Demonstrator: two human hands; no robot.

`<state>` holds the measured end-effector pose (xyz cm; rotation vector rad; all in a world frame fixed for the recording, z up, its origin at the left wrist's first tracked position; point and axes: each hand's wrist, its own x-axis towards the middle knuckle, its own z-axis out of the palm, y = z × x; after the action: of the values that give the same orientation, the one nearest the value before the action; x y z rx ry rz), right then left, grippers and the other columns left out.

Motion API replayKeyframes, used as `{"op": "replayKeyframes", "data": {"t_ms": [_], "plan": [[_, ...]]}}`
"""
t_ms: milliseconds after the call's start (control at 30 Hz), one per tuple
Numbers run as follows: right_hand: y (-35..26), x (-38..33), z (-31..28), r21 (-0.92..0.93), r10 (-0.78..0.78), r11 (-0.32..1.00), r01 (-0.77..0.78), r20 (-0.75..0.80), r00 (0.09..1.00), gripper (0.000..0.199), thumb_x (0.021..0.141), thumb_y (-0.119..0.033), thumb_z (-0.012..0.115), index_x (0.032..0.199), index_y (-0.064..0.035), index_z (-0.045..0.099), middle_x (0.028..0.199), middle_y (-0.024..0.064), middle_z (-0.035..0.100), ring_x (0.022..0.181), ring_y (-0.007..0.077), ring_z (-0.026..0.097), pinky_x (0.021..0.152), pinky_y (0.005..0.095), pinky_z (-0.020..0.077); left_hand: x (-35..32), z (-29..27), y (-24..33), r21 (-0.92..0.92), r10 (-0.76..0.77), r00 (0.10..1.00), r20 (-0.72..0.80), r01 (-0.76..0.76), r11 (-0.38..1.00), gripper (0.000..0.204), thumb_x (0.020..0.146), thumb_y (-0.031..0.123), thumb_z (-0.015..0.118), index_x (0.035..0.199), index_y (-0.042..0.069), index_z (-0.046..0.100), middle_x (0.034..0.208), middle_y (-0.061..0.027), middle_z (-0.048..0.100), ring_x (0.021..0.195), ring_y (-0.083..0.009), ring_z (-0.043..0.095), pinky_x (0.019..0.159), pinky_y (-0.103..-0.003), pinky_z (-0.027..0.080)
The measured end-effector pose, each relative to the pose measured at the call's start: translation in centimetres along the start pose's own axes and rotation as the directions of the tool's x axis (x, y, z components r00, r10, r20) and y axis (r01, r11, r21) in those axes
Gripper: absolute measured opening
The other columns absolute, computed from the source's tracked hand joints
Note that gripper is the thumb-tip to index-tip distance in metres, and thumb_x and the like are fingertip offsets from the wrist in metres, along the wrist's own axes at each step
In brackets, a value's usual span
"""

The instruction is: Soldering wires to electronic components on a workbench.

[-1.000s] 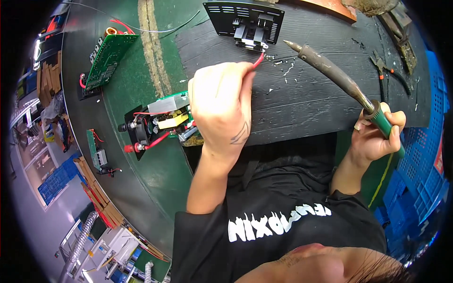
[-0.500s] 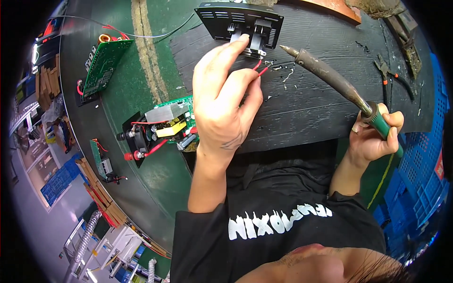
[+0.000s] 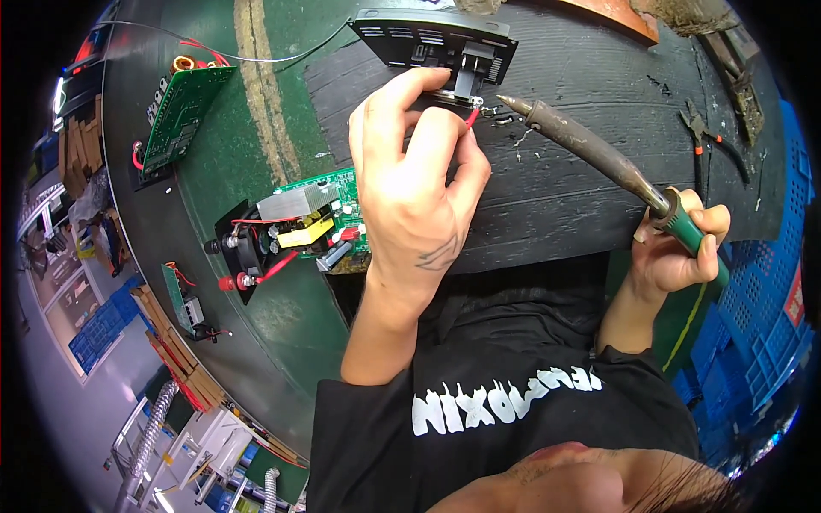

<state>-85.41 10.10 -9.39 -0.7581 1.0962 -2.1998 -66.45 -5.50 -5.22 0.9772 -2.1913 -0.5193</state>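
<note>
My left hand (image 3: 415,184) pinches a red wire (image 3: 472,116) between thumb and forefinger, its end at a metal terminal on the black slotted panel (image 3: 402,38). Another finger of that hand reaches up against the parts on the panel, which stands tilted at the far side of the mat. In my right hand (image 3: 671,252) is a soldering iron (image 3: 590,150), gripped by its green handle. Its tip points left and sits just right of the terminal, seemingly apart from it. My left fingers hide part of the wire.
Left of my left forearm lies a green circuit board (image 3: 346,201) with a fan and red terminal. Another green board (image 3: 184,115) stands farther left. Cutting pliers (image 3: 699,128) with orange-marked handles lie right on the black mat (image 3: 556,209). A thin grey cable (image 3: 282,65) runs behind.
My left thumb and forefinger have brought the red wire up to the panel's terminal. The soldering iron's tip has shifted slightly left and down, nearer the terminal.
</note>
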Motion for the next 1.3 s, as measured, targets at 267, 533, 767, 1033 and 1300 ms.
{"op": "replayKeyframes", "data": {"t_ms": [267, 533, 767, 1033, 1300], "plan": [[-0.01, 0.07, 0.09, -0.008, 0.001, 1.0, -0.001, 0.025, 1.0, 0.025, 0.086, -0.029, 0.043, 0.093, -0.0057, 0.048, 0.064, 0.0165, 0.055, 0.044, 0.019, 0.048, 0.041, 0.0281, 0.041, 0.04, 0.06, -0.05, 0.011, 0.017, 1.0, -0.011, -0.017, 1.0, 0.02, 0.064, -0.006, 0.066, 0.082, -0.001, 0.058, 0.108, -0.0116, 0.054, 0.085, -0.0265, 0.052, 0.077, -0.036, 0.043], [-0.06, 0.07, 0.56, -0.019, 0.034, 0.999, -0.034, 0.048, 0.998, 0.027, 0.086, -0.032, 0.046, 0.092, -0.0056, 0.05, 0.066, 0.0169, 0.054, 0.048, 0.0194, 0.048, 0.04, 0.0265, 0.0417, 0.08, 0.12, 0.15, 0.005, -0.004, 1.0, 0.005, 0.004, 1.0, 0.019, 0.063, -0.006, 0.066, 0.08, -0.001, 0.059, 0.106, -0.0115, 0.054, 0.084, -0.0265, 0.051, 0.075, -0.036, 0.043], [-0.11, 0.11, 0.67, -0.065, 0.072, 0.996, -0.069, 0.045, 0.996, 0.028, 0.086, -0.033, 0.046, 0.09, -0.0052, 0.049, 0.067, 0.0187, 0.055, 0.049, 0.0215, 0.05, 0.04, 0.0276, 0.0428, 0.0, 0.13, -0.1, 0.018, 0.012, 1.0, 0.0, -0.012, 1.0, 0.02, 0.063, -0.006, 0.065, 0.082, -0.001, 0.06, 0.106, -0.0113, 0.053, 0.084, -0.0263, 0.05, 0.075, -0.036, 0.043], [-0.1, 0.12, 0.48, -0.053, 0.079, 0.996, -0.076, 0.055, 0.995, 0.027, 0.086, -0.032, 0.045, 0.091, -0.0054, 0.049, 0.067, 0.019, 0.055, 0.049, 0.0214, 0.051, 0.039, 0.028, 0.0435, -0.01, 0.22, -0.1, 0.005, 0.002, 1.0, -0.009, -0.002, 1.0, 0.021, 0.063, -0.007, 0.065, 0.082, -0.001, 0.06, 0.106, -0.0114, 0.053, 0.086, -0.0263, 0.051, 0.076, -0.036, 0.043], [0.0, 0.11, 0.37, -0.087, 0.041, 0.996, -0.031, 0.108, 0.993, 0.026, 0.086, -0.03, 0.046, 0.092, -0.0059, 0.05, 0.068, 0.0174, 0.055, 0.049, 0.0198, 0.05, 0.04, 0.0269, 0.0419, -0.03, 0.21, -0.11, -0.012, 0.003, 1.0, -0.019, -0.003, 1.0, 0.022, 0.061, -0.008, 0.065, 0.082, -0.002, 0.06, 0.106, -0.0115, 0.053, 0.086, -0.0269, 0.051, 0.076, -0.036, 0.044]]}}
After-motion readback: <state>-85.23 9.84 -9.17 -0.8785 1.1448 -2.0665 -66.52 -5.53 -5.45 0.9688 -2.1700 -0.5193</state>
